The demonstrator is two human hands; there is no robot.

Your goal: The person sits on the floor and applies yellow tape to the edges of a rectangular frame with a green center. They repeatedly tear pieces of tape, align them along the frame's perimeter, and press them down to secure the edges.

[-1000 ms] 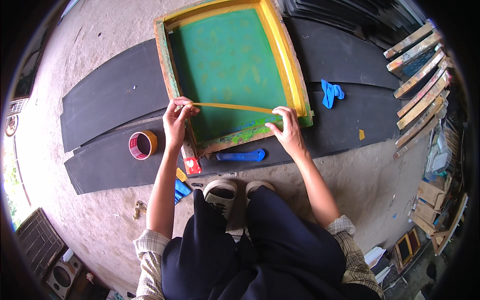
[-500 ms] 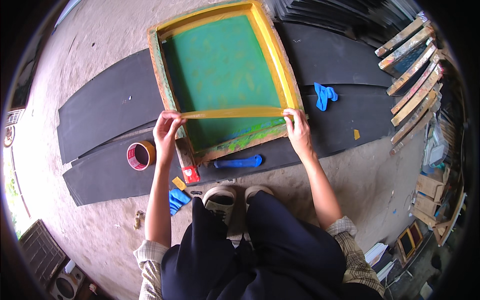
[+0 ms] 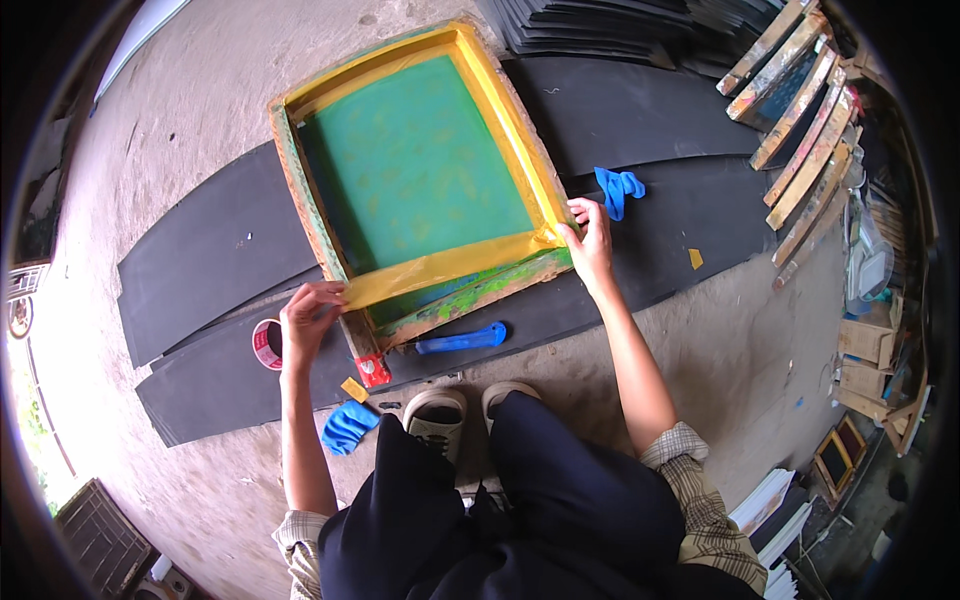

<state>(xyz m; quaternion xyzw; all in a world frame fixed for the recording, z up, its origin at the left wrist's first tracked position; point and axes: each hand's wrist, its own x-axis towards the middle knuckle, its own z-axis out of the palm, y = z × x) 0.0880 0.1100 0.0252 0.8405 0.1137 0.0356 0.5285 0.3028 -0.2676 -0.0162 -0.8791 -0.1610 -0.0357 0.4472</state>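
Note:
A wooden screen-printing frame (image 3: 303, 200) with green mesh (image 3: 415, 155) lies in front of me, its far and right inner sides lined with yellow-brown tape. Across its near end stretches a strip of adhesive tape (image 3: 440, 266), slanting down to the left. My left hand (image 3: 310, 318) pinches the strip's left end by the frame's left rail. At the near right corner, my right hand (image 3: 592, 245) has thumb and fingers closed at the strip's other end, against the frame's edge. A tape roll (image 3: 267, 345) stands beside my left hand, partly hidden by it.
Black sheets (image 3: 205, 255) lie under the frame. Near its front edge is a blue plastic tool (image 3: 462, 340). Crumpled blue cloths lie right of the frame (image 3: 617, 189) and by my feet (image 3: 350, 427). Several wooden frames (image 3: 800, 130) lean at the right, beyond stacked dark sheets (image 3: 590, 30).
The strip has come down toward the frame's near side, its left end lower. My left hand has moved down, and my right hand now sits at the corner's outer edge. The view has shifted slightly.

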